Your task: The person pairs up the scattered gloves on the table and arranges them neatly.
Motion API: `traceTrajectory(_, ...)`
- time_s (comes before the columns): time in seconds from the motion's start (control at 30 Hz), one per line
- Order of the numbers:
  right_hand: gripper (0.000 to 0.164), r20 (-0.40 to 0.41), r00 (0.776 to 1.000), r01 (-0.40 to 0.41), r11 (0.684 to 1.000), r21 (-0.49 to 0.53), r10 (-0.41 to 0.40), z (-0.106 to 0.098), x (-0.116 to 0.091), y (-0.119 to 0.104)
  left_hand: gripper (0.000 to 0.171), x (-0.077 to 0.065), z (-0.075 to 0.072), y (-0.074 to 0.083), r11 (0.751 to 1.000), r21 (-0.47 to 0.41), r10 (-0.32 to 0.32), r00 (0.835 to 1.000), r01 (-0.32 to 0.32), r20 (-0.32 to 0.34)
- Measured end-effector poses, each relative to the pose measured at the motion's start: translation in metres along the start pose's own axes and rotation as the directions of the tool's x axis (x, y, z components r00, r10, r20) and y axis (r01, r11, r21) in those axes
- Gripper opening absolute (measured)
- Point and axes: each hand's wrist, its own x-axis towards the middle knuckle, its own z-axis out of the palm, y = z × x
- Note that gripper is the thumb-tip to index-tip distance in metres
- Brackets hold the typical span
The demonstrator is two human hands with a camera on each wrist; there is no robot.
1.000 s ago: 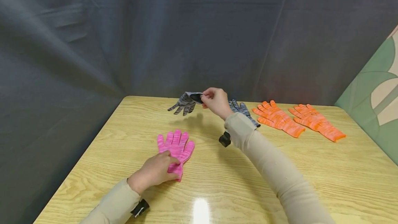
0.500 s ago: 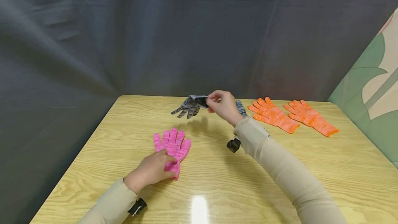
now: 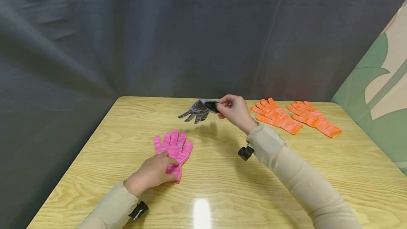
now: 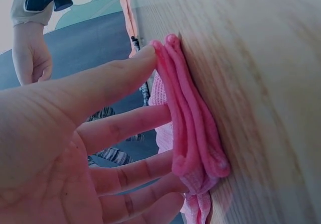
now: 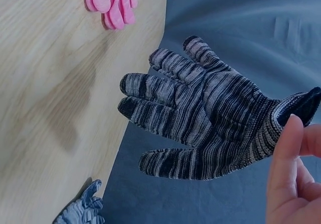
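Note:
My left hand (image 3: pixel 153 173) rests on a pair of pink knit gloves (image 3: pixel 173 147) lying one on the other on the table, fingers pointing away. In the left wrist view the thumb touches the edge of the stacked pink cuffs (image 4: pixel 175 103), and the other fingers reach nearly straight to the gloves' side. My right hand (image 3: pixel 234 111) pinches the cuff of a black-and-grey striped glove (image 5: pixel 200 116) between thumb and fingers. That glove hangs above the table, its cuff gaping and its fingers drooping left. A second striped glove (image 5: pixel 83 206) lies on the table, mostly hidden behind the right wrist in the head view.
Two orange gloves (image 3: pixel 276 116) (image 3: pixel 313 117) lie side by side at the back right of the wooden table (image 3: pixel 222 193). A dark curtain (image 3: pixel 190 38) hangs along the back and left, and a green-and-beige leaf-patterned panel (image 3: pixel 375 91) stands at the right.
The head view has shifted slightly. My right hand has drawn a little right and nearer with the striped glove, now covering most of the second one. The left hand stays on the pink gloves.

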Motion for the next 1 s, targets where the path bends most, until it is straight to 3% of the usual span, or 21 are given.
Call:
traceTrajectory(0.6, 0.015, -0.029, 0.999, 0.036, 0.999, -0.006, -0.036, -0.014, -0.014, 0.009, 0.039, 0.003, 0.000, 0.001, 1.000, -0.018, -0.013, 1.000, 0.013, 0.013)
traceTrajectory(1.0, 0.017, -0.025, 1.000, -0.002, 0.999, -0.032, 0.002, -0.021, -0.024, 0.011, 0.039, 0.002, 0.000, 0.001, 1.000, -0.025, -0.011, 1.000, 0.011, 0.011)
